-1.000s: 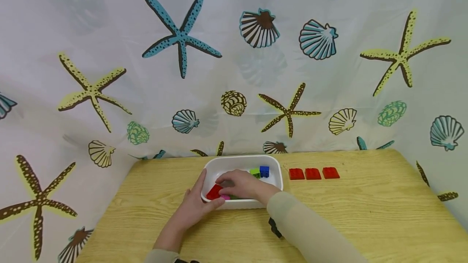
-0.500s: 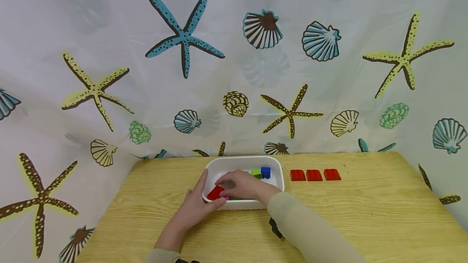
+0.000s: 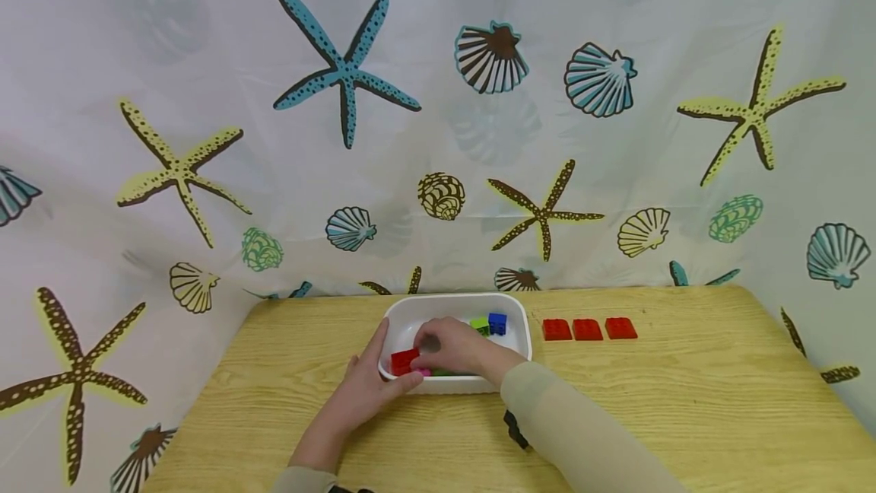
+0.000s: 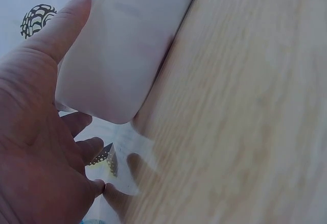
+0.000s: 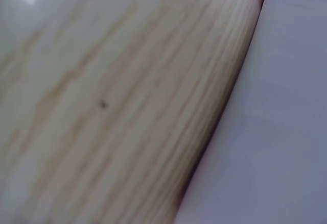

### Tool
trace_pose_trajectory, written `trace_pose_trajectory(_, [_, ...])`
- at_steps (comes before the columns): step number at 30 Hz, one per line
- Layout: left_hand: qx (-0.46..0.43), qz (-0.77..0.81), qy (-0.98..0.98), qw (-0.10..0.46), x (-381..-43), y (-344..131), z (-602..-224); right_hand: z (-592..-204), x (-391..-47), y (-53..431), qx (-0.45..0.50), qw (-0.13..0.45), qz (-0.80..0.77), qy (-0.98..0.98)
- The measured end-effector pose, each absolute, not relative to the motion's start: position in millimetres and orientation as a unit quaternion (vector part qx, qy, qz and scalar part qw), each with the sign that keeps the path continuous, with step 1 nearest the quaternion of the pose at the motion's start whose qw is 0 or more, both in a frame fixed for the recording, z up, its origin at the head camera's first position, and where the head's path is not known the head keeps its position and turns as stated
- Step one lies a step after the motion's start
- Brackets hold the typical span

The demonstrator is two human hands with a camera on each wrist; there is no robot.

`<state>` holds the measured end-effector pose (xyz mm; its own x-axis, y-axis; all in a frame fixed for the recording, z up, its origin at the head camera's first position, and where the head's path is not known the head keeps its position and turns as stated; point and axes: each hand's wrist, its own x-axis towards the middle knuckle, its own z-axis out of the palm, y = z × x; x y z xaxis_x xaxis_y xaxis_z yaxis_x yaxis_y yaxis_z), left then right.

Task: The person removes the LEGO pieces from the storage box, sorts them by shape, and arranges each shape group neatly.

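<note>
Fingers [image 4: 79,123]: Two-Hand Hold

Left hand [image 3: 361,388]: partly spread, gripping the near left corner of the white tray [image 3: 458,384] on the bench [image 3: 684,409]. Right hand [image 3: 453,347]: curled nearly closed, pinching the red brick [image 3: 404,361] inside the tray, left end. Beyond: lime brick [image 3: 480,326] just beside blue brick [image 3: 497,324]; three red pieces [image 3: 587,329] right of the tray

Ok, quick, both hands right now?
Left hand: holding the white bin at its left end.
Right hand: in the bin, at a red block; grip can't be told.
</note>
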<state>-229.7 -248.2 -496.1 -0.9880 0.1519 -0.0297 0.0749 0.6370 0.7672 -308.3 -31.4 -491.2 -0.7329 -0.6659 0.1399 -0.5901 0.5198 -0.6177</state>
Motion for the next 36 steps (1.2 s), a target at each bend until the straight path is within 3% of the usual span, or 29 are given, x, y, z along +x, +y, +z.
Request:
trace_pose_trajectory(22, [0.074,0.416,0.905,0.036,-229.3,-249.7,-496.8,-487.5,-308.8,-32.9,-0.346,0.056,-0.313,0.883])
trace_pose_trajectory(36, [0.069,0.417,0.906,0.037,-229.7,-249.4,-496.7,-484.3,-305.3,-32.8,-0.274,0.070,-0.334,0.899])
